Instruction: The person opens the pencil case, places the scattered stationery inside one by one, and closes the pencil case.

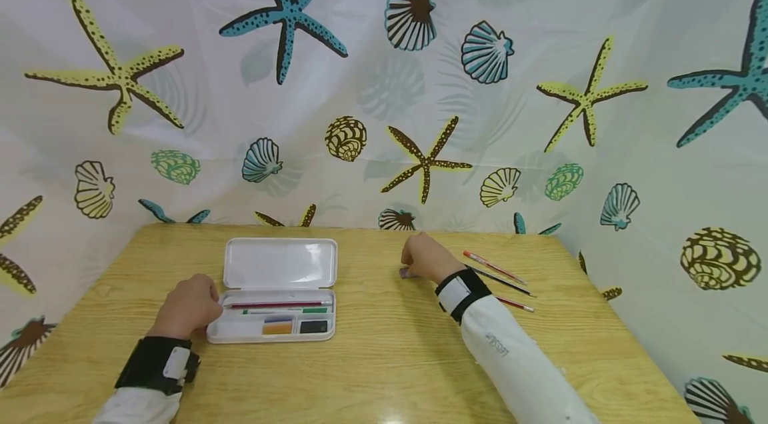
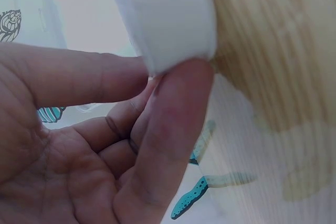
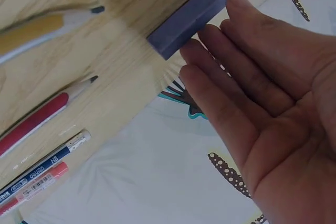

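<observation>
We judge the likeliest trouble to be at the purple block [image 3: 191, 17]: only the fingertips of the right hand [image 1: 427, 257] meet it, so it could twist or slip away if they press unevenly. We also see loose pencils [image 1: 499, 281] beside that wrist, towards the worktop [image 1: 372, 357]'s right edge; a sweep of the cuff might set them rolling. On the other side, a tug by the left hand [image 1: 187, 304] could skid or tip the white case [image 1: 235, 327], jostling the red pencil [image 1: 279, 305] and the green-and-white pen [image 1: 285, 311] lying in it.

The block sits just left of the right hand's knuckles in the head view, near the worktop's far edge and slightly right of its middle, well apart from the left hand. We have the hands apart: the left pinches the case's left end between thumb and finger, while the right has its thumb at one end of the block and fingers along a side; we cannot tell whether it grips.
</observation>
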Demonstrator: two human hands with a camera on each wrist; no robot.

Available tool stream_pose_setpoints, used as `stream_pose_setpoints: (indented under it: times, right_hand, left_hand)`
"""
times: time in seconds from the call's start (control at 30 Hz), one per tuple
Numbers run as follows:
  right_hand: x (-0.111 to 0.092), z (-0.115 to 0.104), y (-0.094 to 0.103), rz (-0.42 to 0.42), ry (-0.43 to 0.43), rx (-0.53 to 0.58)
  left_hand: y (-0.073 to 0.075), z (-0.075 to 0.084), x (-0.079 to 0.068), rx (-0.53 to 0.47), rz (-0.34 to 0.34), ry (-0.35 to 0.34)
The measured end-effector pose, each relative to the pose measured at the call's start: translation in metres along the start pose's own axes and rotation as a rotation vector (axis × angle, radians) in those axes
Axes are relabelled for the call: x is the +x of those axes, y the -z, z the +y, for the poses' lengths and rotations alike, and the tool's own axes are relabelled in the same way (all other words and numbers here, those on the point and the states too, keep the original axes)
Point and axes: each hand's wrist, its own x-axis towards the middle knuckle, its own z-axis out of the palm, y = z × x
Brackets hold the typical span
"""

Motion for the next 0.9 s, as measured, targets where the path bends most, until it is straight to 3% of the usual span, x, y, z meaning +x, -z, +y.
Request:
stream_pose_setpoints:
  times: [0.4,0.9]
  right_hand:
    - [0.006,0.007,-0.006,0.000,0.071,0.019]
    - [0.008,0.007,-0.005,-0.023,-0.005,0.023]
  left_hand:
    - [0.002,0.002,0.001,0.001,-0.005,-0.008]
    - [0.002,-0.001,0.001,-0.001,-0.022,-0.012]
